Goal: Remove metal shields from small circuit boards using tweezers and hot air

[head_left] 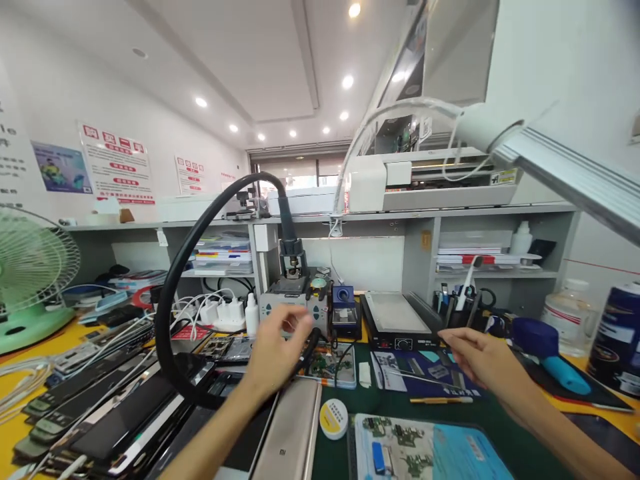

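Observation:
My left hand (277,348) is raised and motion-blurred in front of the grey hot-air rework station (293,303), fingers apart, nothing clearly in it. The station's thick black hose (167,300) loops up to the left and passes under this hand. My right hand (481,360) hovers palm down with its fingers stretched left and empty, over a blue mat (425,370) that carries tweezers. A circuit board (327,365) lies between the two hands.
Several phones (100,407) lie at the left beside a green fan (30,280). A gold phone (295,433), a round yellow tin (333,419) and boards on a tray (400,440) sit near me. A black heating plate (395,320), a tool holder (463,303) and a dark can (620,340) stand behind.

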A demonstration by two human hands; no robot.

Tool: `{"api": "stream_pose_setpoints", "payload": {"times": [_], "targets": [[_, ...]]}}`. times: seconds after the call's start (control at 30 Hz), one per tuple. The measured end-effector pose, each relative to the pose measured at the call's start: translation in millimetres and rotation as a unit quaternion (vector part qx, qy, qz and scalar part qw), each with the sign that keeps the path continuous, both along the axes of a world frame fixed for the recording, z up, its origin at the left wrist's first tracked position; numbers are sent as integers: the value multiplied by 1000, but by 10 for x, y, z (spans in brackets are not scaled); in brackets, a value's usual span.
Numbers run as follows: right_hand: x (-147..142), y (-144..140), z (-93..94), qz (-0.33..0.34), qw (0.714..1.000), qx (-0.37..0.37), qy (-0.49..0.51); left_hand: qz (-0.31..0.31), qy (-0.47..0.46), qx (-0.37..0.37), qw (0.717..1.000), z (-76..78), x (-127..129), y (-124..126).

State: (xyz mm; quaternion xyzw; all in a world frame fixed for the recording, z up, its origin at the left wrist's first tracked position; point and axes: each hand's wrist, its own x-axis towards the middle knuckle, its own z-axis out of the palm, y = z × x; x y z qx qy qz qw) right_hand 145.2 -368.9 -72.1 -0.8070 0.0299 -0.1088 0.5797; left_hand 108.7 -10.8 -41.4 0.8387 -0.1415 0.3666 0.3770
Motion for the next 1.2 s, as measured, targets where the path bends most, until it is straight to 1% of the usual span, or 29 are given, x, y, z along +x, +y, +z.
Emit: {"api": "stream_pose_setpoints", "payload": {"times": [0.07, 0.17, 0.27, 0.33, 0.4, 0.47, 0.57, 0.77, 0.87, 1.0, 1.2], "targets": [[2, 10, -18, 13, 1000, 3, -2, 53, 16, 4, 998, 266, 194, 149], [-6, 27, -40, 21, 1000, -6, -13, 131, 20, 36, 990, 758, 503, 335], [-9, 30, -55, 20, 999, -18, -37, 188, 42, 77, 978, 1232, 823, 461], [-1, 23, -61, 17, 999, -23, -44, 209, 64, 100, 971, 1452, 1025, 506], [13, 10, -68, 14, 999, -26, -45, 219, 83, 122, 964, 1568, 1205, 517], [24, -5, -75, 14, 998, -30, -47, 224, 100, 139, 960, 1595, 1356, 503], [25, -21, -72, 10, 998, -33, -54, 242, 118, 144, 952, 1554, 1533, 465], [-33, -35, 8, 6, 997, -55, -60, 276, 125, 135, 943, 1491, 1750, 469], [-60, -24, 42, -4, 996, -63, -69, 280, 124, 131, 943, 1476, 1809, 491], [-65, -2, 40, -5, 995, -70, -68, 283, 125, 127, 942, 1473, 1848, 514], [-69, -2, 41, -8, 993, -83, -84, 289, 125, 122, 941, 1480, 1807, 488]]}}
